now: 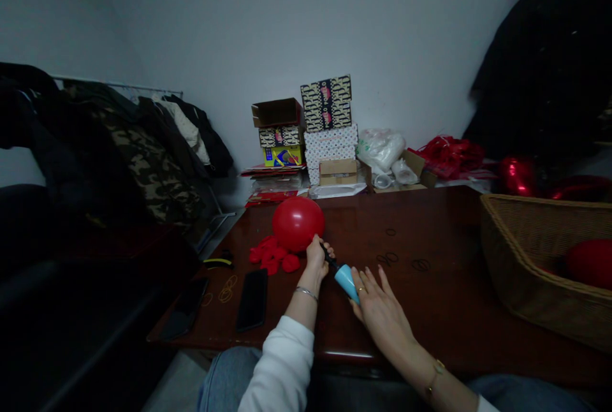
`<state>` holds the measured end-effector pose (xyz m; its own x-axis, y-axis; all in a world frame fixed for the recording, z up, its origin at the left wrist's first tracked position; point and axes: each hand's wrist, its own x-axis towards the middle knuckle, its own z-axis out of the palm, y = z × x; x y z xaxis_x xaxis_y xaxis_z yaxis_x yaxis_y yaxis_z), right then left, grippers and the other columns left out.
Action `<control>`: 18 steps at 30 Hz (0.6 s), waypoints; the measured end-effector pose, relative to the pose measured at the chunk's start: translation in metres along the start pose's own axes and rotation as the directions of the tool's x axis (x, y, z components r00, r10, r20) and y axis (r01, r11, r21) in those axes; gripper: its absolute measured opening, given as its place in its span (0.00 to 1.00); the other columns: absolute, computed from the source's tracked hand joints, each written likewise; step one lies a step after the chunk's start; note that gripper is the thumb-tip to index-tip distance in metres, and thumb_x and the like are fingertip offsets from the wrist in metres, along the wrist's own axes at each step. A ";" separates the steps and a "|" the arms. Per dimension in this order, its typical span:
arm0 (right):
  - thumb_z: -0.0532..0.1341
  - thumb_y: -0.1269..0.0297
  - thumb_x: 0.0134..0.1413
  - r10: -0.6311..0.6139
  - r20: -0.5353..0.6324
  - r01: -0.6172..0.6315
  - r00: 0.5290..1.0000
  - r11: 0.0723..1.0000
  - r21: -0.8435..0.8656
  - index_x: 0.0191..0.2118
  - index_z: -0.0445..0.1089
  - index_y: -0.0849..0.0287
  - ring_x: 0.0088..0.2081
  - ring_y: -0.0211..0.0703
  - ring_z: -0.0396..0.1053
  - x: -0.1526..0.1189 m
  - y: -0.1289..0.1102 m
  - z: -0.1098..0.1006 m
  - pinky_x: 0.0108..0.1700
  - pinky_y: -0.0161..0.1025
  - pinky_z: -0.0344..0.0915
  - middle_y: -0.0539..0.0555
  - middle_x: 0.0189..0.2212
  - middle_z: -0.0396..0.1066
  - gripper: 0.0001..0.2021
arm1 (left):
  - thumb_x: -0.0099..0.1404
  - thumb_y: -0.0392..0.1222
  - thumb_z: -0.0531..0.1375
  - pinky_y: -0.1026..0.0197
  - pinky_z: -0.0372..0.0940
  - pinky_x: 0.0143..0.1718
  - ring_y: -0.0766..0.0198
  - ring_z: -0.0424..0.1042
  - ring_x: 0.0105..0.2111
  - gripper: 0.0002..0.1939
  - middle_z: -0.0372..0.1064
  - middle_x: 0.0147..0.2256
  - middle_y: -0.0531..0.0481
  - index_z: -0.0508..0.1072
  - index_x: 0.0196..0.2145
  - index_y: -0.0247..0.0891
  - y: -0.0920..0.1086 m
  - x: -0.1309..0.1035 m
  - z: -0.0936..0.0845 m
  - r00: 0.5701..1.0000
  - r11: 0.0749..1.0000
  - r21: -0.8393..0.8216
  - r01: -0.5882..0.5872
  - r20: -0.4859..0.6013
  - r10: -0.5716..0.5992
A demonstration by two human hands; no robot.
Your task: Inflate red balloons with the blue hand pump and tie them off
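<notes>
A round, inflated red balloon (297, 224) stands over the far left part of the table. My left hand (317, 255) is closed around its neck, where the black nozzle end (329, 257) of a hand balloon pump goes in; the join is hidden by my fingers. The pump's light blue barrel (347, 282) slants down toward me. Against its near end lies my right hand (380, 310), thumb underneath and fingers stretched along the far side. Left of my left hand, a pile of red, uninflated balloons (271, 255) lies on the table.
Two dark phones (252, 299), yellow rubber bands (227, 291) and a yellow-and-black tool (218, 263) lie left. Dark bands (421, 264) lie right, near a wicker basket (521, 265) holding a red balloon (590, 262). Stacked boxes (329, 144) and plastic bags (381, 149) stand at the back.
</notes>
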<state>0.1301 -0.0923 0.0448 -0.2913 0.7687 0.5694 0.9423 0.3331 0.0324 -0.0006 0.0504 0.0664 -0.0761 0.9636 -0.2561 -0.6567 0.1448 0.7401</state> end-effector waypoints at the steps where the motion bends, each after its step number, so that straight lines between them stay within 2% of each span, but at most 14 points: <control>1: 0.51 0.66 0.57 0.000 0.006 0.000 1.000 1.000 -0.001 0.59 0.56 0.70 0.56 0.51 0.62 -0.005 0.002 -0.001 0.64 0.54 0.42 0.66 0.53 0.66 0.25 | 0.64 0.47 0.52 0.70 0.47 0.15 0.73 0.52 0.13 0.12 0.51 0.17 0.59 0.56 0.27 0.39 0.001 0.002 -0.001 1.000 1.000 0.002 -0.009 0.000 0.009; 10: 0.53 0.62 0.57 -0.072 -0.070 0.072 0.995 0.997 -0.013 0.61 0.53 0.66 0.54 0.51 0.64 -0.055 0.022 -0.005 0.63 0.55 0.43 0.62 0.54 0.66 0.27 | 0.67 0.44 0.49 0.70 0.47 0.15 0.73 0.52 0.13 0.13 0.51 0.17 0.58 0.55 0.25 0.39 0.017 0.004 -0.005 0.999 0.999 0.025 -0.024 -0.031 0.025; 14: 0.53 0.62 0.57 -0.052 -0.054 0.051 0.997 0.999 -0.020 0.60 0.55 0.65 0.55 0.52 0.63 -0.057 0.021 -0.006 0.63 0.55 0.44 0.61 0.52 0.67 0.26 | 0.66 0.45 0.50 0.70 0.46 0.15 0.73 0.51 0.13 0.13 0.50 0.17 0.58 0.55 0.25 0.39 0.015 0.000 -0.003 0.999 1.000 0.006 -0.018 -0.031 0.019; 18: 0.53 0.63 0.56 -0.039 -0.031 0.038 0.999 0.999 -0.028 0.58 0.57 0.68 0.54 0.52 0.64 -0.046 0.016 -0.008 0.63 0.55 0.44 0.63 0.52 0.68 0.25 | 0.66 0.45 0.50 0.71 0.46 0.15 0.73 0.51 0.13 0.13 0.50 0.17 0.58 0.56 0.26 0.39 0.010 -0.001 -0.003 1.000 1.000 0.000 -0.015 -0.023 0.015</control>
<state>0.1600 -0.1267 0.0251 -0.3224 0.7381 0.5927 0.9348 0.3468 0.0766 -0.0091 0.0499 0.0722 -0.1034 0.9602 -0.2596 -0.6553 0.1306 0.7440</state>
